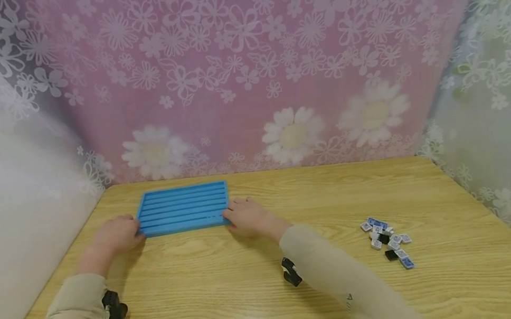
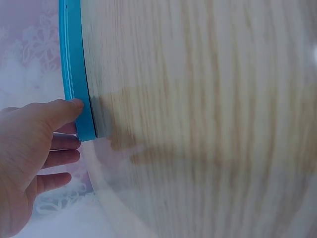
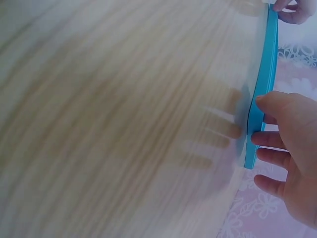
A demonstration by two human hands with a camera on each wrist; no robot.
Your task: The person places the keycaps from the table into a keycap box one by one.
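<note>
A blue ridged tray with several long parallel grooves lies toward the left back of the table. My left hand grips its near left corner; in the left wrist view the thumb presses the front edge and the other fingers sit behind or beside the end. At the near right corner, my right hand holds the tray between thumb and fingers. From the right wrist, the tray's front edge appears as a long blue strip, its thumb on it. The tray's underside is hidden.
A loose cluster of small white, blue and black tiles lies on the wooden table at the right. A pink floral backdrop stands behind, with pale side walls. Dark wrist cameras hang under both sleeves.
</note>
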